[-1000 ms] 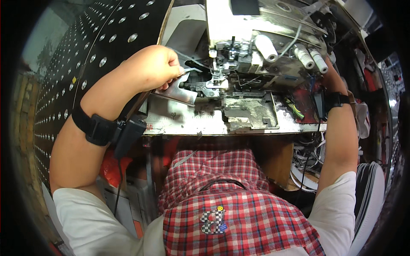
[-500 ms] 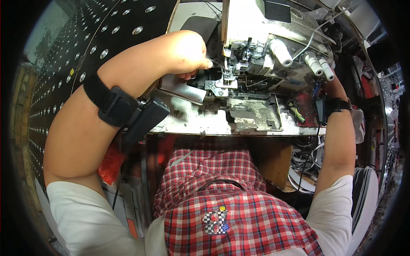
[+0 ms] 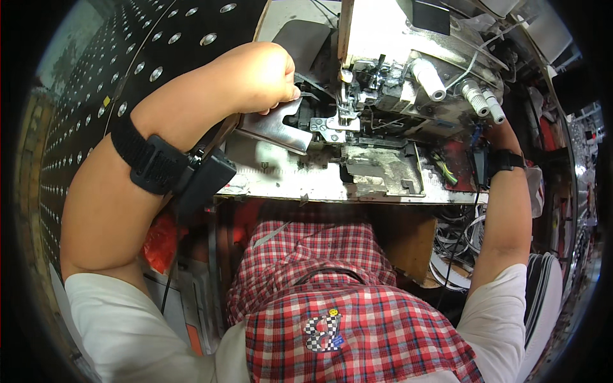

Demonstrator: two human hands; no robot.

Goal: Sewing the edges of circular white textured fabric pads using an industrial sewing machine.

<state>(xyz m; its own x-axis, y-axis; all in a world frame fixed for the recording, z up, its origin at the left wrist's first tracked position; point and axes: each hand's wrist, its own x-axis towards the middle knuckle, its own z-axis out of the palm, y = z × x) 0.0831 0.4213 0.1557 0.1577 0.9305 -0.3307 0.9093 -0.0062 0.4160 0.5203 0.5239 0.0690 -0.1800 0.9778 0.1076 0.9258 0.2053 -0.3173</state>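
An overlock sewing machine [image 3: 408, 89] stands on the table ahead of me, its cover plates open at the front. Left of its needle and presser foot [image 3: 346, 113], my left hand [image 3: 271, 83] is closed, thumb and fingers pinched together. A thin, pale, slightly curved thing [image 3: 310, 95] sticks out of the pinch toward the needle area; it is too small to name. Below that hand lies a shiny metal plate [image 3: 281, 133]. My right hand [image 3: 501, 133] reaches round the machine's right side below the white tension knobs [image 3: 476, 99], and its fingers are hidden.
A black panel with rows of shiny round studs [image 3: 156, 73] slopes away at the left. The white table edge [image 3: 274, 188] runs above my checked apron [image 3: 319, 255]. Coiled white strips [image 3: 450, 274] sit under the table at right, near a wooden board [image 3: 412, 252].
My left hand has drawn back a little to the left from the needle area, still pinched. My right hand stays by the machine's right side. The view has shifted slightly.
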